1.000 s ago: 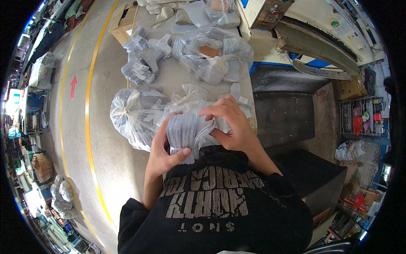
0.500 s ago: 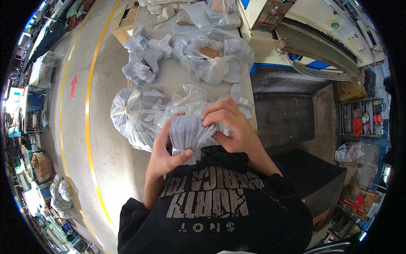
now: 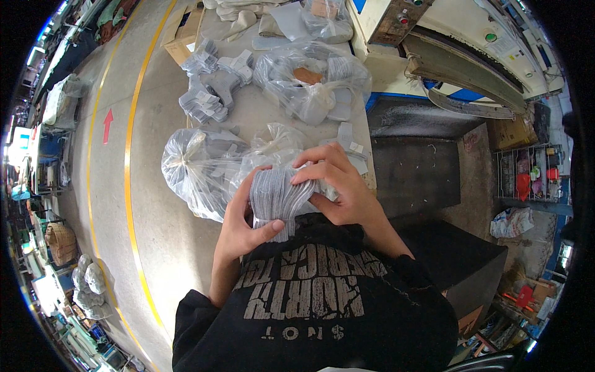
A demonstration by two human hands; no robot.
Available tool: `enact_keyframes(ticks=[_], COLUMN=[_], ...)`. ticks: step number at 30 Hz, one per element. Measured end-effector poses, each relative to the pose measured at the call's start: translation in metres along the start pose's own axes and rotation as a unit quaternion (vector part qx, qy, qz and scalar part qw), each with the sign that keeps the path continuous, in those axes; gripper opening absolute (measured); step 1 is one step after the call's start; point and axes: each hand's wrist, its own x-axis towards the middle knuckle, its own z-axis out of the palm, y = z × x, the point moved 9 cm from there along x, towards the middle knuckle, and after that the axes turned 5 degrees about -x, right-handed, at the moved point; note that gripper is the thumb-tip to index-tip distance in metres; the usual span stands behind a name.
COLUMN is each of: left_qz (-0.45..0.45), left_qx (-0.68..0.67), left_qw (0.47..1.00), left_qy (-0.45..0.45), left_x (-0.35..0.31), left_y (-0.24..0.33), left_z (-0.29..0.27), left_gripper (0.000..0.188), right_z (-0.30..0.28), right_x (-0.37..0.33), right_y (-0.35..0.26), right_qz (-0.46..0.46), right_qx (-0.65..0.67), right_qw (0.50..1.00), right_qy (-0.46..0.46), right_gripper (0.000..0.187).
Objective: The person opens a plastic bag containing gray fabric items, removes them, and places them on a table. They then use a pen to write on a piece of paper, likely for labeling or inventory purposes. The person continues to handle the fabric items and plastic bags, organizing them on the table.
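In front of my chest is a thick stack of thin grey cut pieces (image 3: 276,193), standing on edge and bound by a narrow band near its lower end. My left hand (image 3: 240,218) wraps round its left side, thumb across the near face by the band. At the stack's upper right, my right hand (image 3: 344,188) is closed on the layers, fingertips on the top edges and thumb below, where the layers fan out. Just beyond the stack lies a clear plastic bag (image 3: 204,167) of similar grey pieces.
On the table (image 3: 251,127) are loose bundles of grey pieces (image 3: 207,99) and a large open plastic bag (image 3: 313,80). More grey pieces (image 3: 352,146) lie at its right edge. A cardboard box (image 3: 180,38) stands at the far left; a machine (image 3: 471,68) is at the right.
My right fingertips have shifted slightly left along the top edges of the stack, and the layers there fan a little differently. My left hand holds its place.
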Motion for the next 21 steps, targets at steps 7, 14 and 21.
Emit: enact_keyframes(ticks=[7,14,21], left_qz=[0.017,0.007,0.012], left_qx=[0.025,0.025,0.032], left_qw=[1.000,1.000,0.999], left_qy=[0.006,0.009,0.011], left_x=[-0.0010,-0.0043,-0.0044], left_y=[0.0025,0.0035,0.0057], left_z=[-0.0002,-0.0032,-0.0041], left_gripper=[0.101,0.099,0.099], right_z=[0.0013,0.0056,0.0031], right_x=[0.0029,0.0040,0.0080], right_y=[-0.0052,-0.0055,-0.0086], right_qz=[0.008,-0.005,-0.010], right_qx=[-0.012,-0.005,0.008], right_qw=[1.000,1.000,0.999], right_qy=[-0.025,-0.028,-0.034], right_gripper=[0.058,0.059,0.054])
